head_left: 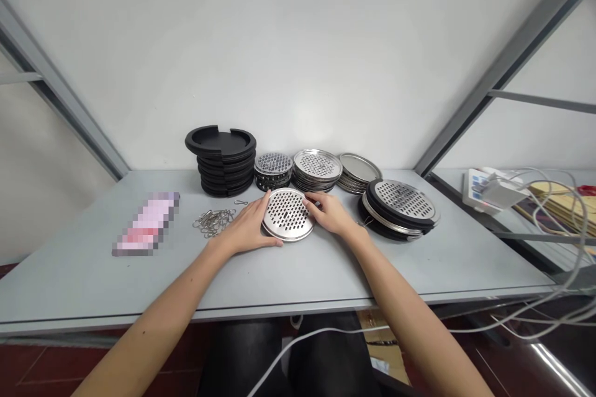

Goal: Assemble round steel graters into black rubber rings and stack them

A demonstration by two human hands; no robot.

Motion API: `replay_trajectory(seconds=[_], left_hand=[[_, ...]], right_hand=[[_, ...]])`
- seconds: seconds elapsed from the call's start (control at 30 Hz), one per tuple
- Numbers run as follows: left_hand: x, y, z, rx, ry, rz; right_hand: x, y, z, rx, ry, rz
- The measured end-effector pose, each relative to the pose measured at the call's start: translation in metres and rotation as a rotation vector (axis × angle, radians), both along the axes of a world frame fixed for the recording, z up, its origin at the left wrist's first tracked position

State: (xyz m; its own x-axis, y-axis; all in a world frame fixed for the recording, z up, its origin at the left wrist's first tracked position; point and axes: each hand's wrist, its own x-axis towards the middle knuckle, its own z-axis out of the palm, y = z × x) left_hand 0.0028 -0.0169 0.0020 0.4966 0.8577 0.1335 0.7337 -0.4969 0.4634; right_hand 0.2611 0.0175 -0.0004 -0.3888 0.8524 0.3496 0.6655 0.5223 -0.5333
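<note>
My left hand (244,227) and right hand (329,213) hide parts of the round perforated steel disc (286,214); the flat pink packet (146,224) at left is too blurred to read.

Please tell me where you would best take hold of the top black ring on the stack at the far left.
I would pinch the top black ring at its front rim, thumb inside and fingers outside, coming from above on the near side. It lies flat with an open middle, so that rim seems free, while its far wall is broken by gaps.
</note>
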Motion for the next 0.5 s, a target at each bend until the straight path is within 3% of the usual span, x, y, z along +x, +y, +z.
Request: replay_trajectory(seconds=[0.5], left_hand=[[0.0012,-0.0006,0.0029,-0.015,0.007,-0.006]], right_hand=[[-0.0008,0.0011,-0.0017,0.036,-0.028,0.006]])
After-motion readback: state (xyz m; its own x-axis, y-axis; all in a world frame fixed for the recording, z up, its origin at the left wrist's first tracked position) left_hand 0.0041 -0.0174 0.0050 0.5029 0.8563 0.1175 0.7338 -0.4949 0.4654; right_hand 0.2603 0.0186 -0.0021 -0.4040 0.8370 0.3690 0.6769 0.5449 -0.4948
